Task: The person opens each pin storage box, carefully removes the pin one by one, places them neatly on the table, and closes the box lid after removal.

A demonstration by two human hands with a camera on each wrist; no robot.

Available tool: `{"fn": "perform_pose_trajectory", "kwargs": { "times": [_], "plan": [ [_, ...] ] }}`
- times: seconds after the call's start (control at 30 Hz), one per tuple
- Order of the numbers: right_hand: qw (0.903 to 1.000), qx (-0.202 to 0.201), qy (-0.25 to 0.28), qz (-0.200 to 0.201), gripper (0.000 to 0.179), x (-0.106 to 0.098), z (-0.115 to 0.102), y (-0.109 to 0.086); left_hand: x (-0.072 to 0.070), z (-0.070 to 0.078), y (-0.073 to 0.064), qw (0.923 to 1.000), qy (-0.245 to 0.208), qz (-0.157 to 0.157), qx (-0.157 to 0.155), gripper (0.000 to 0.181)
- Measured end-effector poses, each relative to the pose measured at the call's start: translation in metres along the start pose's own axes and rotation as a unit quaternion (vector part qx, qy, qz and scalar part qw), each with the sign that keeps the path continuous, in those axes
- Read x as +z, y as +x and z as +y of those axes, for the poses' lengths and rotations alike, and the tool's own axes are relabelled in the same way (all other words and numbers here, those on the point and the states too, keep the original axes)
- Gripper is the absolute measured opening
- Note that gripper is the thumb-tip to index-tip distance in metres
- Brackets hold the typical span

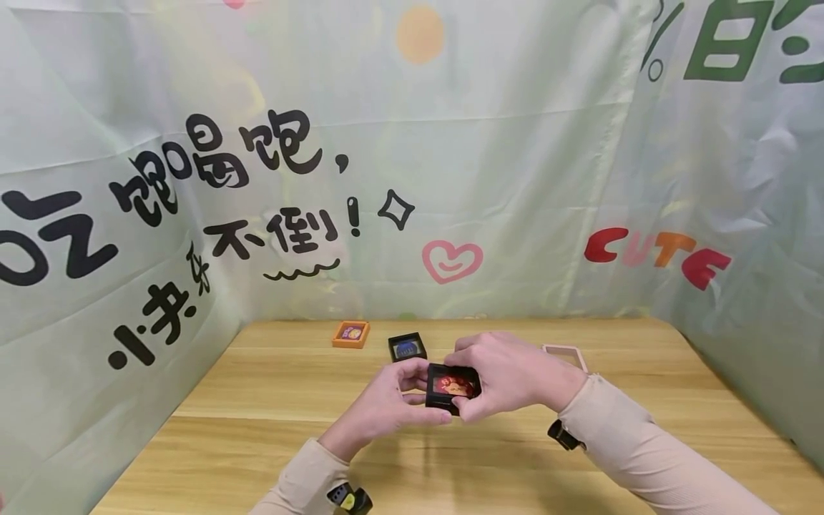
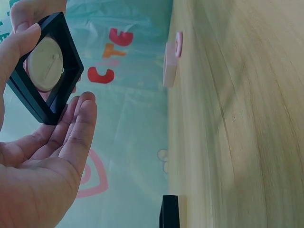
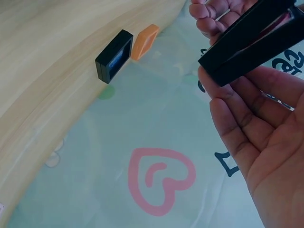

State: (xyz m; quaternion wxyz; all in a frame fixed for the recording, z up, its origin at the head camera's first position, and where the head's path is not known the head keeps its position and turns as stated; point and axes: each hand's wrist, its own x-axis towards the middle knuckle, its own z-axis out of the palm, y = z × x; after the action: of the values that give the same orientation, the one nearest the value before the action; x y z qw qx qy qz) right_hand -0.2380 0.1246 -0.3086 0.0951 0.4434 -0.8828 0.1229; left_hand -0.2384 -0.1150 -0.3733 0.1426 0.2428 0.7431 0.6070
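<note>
Head view: the left hand [image 1: 395, 402] and right hand [image 1: 505, 372] both pinch the black frame [image 1: 439, 402] by its edges, above the worktop [image 1: 244, 436]; even pressure likely suits it best — fingers on the rim, clear of the badge [image 1: 454, 386]; the left wrist view shows the badge's pale back and what looks like a pin [image 2: 50, 66] — the head view, its red face.
</note>
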Motion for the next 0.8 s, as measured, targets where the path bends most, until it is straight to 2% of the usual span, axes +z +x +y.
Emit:
{"fn": "perform_pose_trajectory", "kwargs": {
  "times": [0.3,0.5,0.8],
  "plan": [
    [0.9998,0.013,0.016,0.000,0.021,0.002,0.004,-0.001,0.000,-0.001,0.001,1.0000,0.001,0.004,-0.005,0.052],
    [0.9990,0.019,0.039,-0.003,0.030,0.003,0.008,-0.002,-0.001,-0.002,0.001,0.9999,-0.009,0.004,-0.010,0.055],
    [0.9983,0.004,0.059,0.003,0.034,0.004,0.013,-0.002,-0.001,-0.002,0.001,0.9998,-0.007,0.010,-0.018,0.064]
  ]
}}
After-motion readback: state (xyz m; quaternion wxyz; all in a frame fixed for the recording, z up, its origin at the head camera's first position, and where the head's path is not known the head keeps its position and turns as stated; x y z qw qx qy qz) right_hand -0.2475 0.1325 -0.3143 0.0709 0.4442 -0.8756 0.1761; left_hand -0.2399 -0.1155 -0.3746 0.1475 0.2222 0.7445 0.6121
